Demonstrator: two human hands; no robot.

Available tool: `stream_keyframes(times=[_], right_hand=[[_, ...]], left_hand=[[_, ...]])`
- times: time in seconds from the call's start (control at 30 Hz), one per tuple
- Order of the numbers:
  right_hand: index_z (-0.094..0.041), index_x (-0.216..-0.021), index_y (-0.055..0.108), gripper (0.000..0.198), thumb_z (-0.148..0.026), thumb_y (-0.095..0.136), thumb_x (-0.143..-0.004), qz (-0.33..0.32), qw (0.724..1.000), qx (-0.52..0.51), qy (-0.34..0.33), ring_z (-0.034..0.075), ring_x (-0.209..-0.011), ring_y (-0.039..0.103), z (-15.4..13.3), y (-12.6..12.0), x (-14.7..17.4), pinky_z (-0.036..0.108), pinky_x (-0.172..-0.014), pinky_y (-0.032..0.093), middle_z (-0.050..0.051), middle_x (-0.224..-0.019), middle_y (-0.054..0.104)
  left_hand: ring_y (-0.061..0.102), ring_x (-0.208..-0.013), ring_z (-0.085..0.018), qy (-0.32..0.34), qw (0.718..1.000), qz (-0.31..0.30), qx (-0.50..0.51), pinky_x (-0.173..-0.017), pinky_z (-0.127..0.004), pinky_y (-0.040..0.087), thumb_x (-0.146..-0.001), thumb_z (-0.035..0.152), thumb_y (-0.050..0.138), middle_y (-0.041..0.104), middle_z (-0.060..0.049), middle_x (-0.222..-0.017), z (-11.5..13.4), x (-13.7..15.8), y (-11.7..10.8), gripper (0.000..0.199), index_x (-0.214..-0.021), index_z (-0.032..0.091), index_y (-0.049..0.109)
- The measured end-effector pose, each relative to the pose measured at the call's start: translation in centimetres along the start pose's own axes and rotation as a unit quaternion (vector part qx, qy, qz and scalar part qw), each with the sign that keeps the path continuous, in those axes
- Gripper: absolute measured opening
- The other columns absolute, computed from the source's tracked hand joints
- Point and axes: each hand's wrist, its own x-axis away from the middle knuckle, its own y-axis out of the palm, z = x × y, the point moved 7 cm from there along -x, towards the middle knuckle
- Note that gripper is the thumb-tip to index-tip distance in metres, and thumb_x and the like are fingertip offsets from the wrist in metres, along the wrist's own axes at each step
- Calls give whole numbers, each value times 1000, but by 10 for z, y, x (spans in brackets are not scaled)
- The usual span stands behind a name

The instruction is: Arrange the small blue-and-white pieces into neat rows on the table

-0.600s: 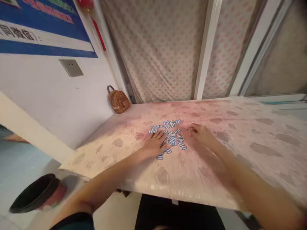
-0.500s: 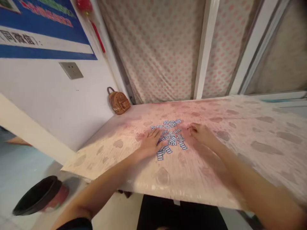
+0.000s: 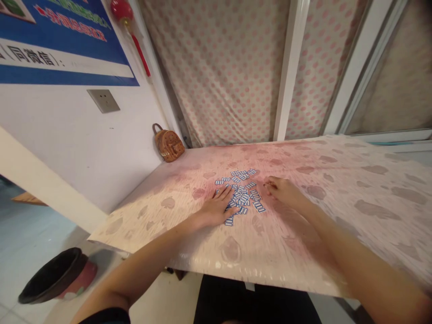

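Observation:
A loose heap of small white pieces with blue edges [image 3: 241, 196] lies spread on the table; many overlap, and they are too small to name for certain. My left hand [image 3: 216, 209] rests palm down on the heap's near left side, fingers stretched and a little apart, hiding some pieces under it. To the right of the heap, my right hand [image 3: 281, 191] hovers low or rests at the tabletop with its fingers curled together. Whatever lies between those fingertips, if anything, cannot be made out.
A patterned cover lies over the table [image 3: 202, 247]. A small brown backpack-shaped bag [image 3: 169, 145] stands in the far left corner by the wall. Behind the table hangs a dotted curtain [image 3: 229, 72]. On the floor at left is a dark-rimmed pot [image 3: 56, 275].
My left hand has slid slightly right and nearer the heap's middle, and pieces beside it have shifted right. My right hand has stayed nearly in place, fingers still curled.

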Motion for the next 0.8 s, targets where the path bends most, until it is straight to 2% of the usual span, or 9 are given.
stream_keyframes(times=[0.17,0.3,0.43,0.5,0.63,0.8], right_hand=[[-20,-89,66,20,-22,46,-86,-2,1000,-3,-11,13,-58,60,2,2,0,24,-59,40,3,-73,70],[-20,-89,65,20,-21,45,-85,-4,1000,-1,-8,13,-57,60,3,4,-1,24,-59,40,3,-73,70],[-20,-87,66,19,-21,47,-84,11,1000,4,-17,14,-59,60,-1,0,-1,24,-59,39,3,-73,70],[-20,-87,66,18,-21,49,-83,35,999,1,-18,15,-63,62,-1,-4,-2,24,-60,40,4,-72,70],[-20,-90,66,19,-20,48,-83,85,996,-38,2,16,-66,63,4,-14,-2,25,-61,41,4,-72,70],[-20,-91,63,17,-20,48,-84,98,994,-50,28,15,-60,61,9,-16,-3,24,-59,41,3,-73,70]], left_hand=[[4,-152,-25,-45,999,8,7,-123,-51,6,-92,72,15,7,-7,-164,-4,-24,-7,84,-158,21,11],[1,-152,-27,-99,994,38,3,-123,-53,3,-93,69,13,7,-9,-164,0,-26,-8,83,-157,18,14],[4,-152,-24,-31,999,32,4,-124,-47,4,-92,68,7,8,-6,-165,33,-26,3,82,-158,18,11],[4,-152,-25,-9,1000,22,-3,-124,-48,4,-92,69,6,5,-5,-165,45,-34,7,83,-158,18,11],[2,-152,-27,-20,1000,12,-3,-123,-51,7,-90,71,3,3,-7,-165,49,-64,7,88,-158,15,10],[2,-152,-26,-49,998,28,-13,-123,-49,7,-90,68,-1,6,-13,-164,47,-98,5,89,-157,11,11]])
